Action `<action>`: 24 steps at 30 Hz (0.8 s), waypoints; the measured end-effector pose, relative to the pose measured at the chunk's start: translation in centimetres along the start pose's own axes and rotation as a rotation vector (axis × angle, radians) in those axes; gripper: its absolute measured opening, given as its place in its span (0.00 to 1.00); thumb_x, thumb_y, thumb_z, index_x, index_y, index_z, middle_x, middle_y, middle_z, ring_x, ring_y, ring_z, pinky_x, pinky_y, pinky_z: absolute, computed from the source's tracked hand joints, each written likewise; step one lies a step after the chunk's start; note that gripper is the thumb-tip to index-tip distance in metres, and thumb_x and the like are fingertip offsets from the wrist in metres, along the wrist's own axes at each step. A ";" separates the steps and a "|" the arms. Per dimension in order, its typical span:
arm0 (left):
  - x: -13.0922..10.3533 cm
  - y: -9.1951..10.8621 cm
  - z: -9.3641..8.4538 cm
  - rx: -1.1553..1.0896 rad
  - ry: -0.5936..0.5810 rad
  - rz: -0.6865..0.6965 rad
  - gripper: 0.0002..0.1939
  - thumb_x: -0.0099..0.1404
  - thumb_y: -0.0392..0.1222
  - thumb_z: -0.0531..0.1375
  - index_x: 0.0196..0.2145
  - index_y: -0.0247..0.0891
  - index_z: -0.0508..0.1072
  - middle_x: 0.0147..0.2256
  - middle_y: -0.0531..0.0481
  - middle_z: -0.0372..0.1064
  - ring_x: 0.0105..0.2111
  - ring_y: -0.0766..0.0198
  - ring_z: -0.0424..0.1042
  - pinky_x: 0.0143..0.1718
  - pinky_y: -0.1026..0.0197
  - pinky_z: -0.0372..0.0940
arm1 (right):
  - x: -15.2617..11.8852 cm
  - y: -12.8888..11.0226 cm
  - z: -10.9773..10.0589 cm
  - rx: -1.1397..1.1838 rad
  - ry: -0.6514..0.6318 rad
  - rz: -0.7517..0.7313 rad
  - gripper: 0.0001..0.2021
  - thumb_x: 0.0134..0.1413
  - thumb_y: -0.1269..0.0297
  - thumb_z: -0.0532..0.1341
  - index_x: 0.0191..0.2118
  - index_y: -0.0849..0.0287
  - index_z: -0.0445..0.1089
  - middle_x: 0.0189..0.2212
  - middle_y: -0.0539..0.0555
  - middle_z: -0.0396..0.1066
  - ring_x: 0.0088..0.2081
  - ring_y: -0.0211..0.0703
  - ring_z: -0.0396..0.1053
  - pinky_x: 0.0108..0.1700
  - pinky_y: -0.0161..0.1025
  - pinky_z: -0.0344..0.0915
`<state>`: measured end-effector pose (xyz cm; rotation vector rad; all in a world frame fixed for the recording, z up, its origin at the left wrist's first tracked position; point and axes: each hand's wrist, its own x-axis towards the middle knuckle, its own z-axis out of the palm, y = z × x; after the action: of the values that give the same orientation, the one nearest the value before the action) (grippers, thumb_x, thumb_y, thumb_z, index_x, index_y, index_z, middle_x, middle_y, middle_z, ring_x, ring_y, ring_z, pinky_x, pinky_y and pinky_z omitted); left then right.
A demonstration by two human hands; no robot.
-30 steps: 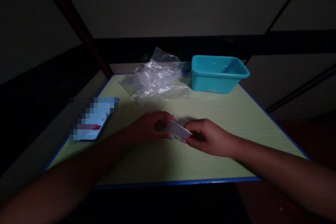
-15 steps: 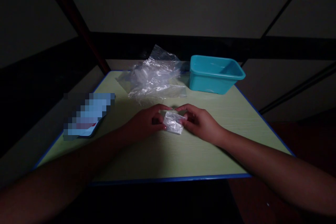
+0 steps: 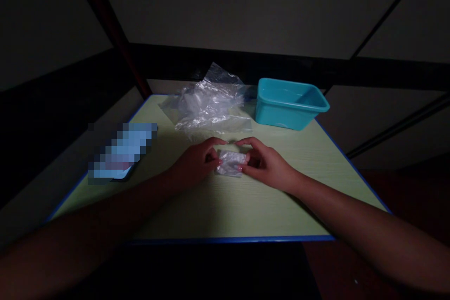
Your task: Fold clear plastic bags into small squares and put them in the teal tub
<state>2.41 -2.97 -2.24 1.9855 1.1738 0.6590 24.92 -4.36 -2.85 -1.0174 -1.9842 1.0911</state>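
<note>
Both of my hands meet over the middle of a pale green table (image 3: 218, 206) with a blue edge. Between them is a small clear plastic packet (image 3: 230, 163), crinkled and shiny, just above the tabletop. My left hand (image 3: 197, 161) pinches its left side with thumb and fingertips. My right hand (image 3: 267, 164) grips its right side the same way. What is inside the packet cannot be made out in the dim light.
A heap of crumpled clear plastic bags (image 3: 207, 105) lies at the back of the table. A teal plastic tub (image 3: 290, 103) stands at the back right. A blurred, lit flat object (image 3: 121, 154) rests near the left edge. The surroundings are dark.
The item between my hands has turned from a flat, smooth face to a crinkled packet face. Both hands have shifted slightly away from me and closer together.
</note>
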 end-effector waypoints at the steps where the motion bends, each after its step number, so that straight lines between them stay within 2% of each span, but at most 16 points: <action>1: 0.0 -0.1 0.1 0.002 0.006 -0.004 0.22 0.58 0.39 0.58 0.51 0.40 0.67 0.25 0.58 0.67 0.26 0.65 0.68 0.30 0.63 0.60 | 0.0 0.1 0.0 0.008 -0.004 0.008 0.24 0.52 0.66 0.63 0.54 0.58 0.58 0.25 0.43 0.62 0.24 0.36 0.62 0.26 0.33 0.57; 6: 0.0 -0.3 0.2 0.063 0.042 -0.010 0.19 0.59 0.40 0.59 0.49 0.40 0.68 0.25 0.58 0.67 0.25 0.65 0.68 0.29 0.63 0.60 | 0.3 0.8 0.0 0.036 0.011 0.048 0.18 0.51 0.68 0.62 0.49 0.57 0.60 0.26 0.45 0.65 0.27 0.36 0.64 0.30 0.34 0.60; 13: 0.2 -0.4 0.4 0.164 0.048 0.001 0.14 0.59 0.38 0.57 0.44 0.38 0.72 0.24 0.58 0.67 0.24 0.65 0.67 0.28 0.64 0.58 | 0.4 0.8 0.2 0.036 0.003 0.066 0.09 0.52 0.68 0.61 0.40 0.60 0.67 0.26 0.47 0.66 0.28 0.37 0.64 0.31 0.36 0.60; 17: 0.3 -0.2 0.5 0.270 0.033 0.004 0.12 0.58 0.37 0.57 0.39 0.37 0.76 0.25 0.55 0.67 0.25 0.64 0.66 0.29 0.63 0.57 | 0.4 0.7 0.3 0.026 -0.013 0.091 0.07 0.53 0.68 0.61 0.38 0.62 0.70 0.26 0.49 0.67 0.28 0.37 0.64 0.31 0.36 0.60; 24: 0.2 0.2 0.6 0.348 0.047 -0.001 0.14 0.59 0.38 0.57 0.41 0.37 0.78 0.27 0.52 0.71 0.28 0.62 0.68 0.33 0.62 0.61 | 0.3 0.4 0.3 -0.025 -0.020 0.092 0.07 0.53 0.67 0.61 0.37 0.63 0.73 0.26 0.51 0.68 0.27 0.38 0.63 0.29 0.36 0.59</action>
<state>3.03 -3.00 -2.47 2.2649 1.3935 0.5299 24.68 -4.02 -3.31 -1.1250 -1.9878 1.1319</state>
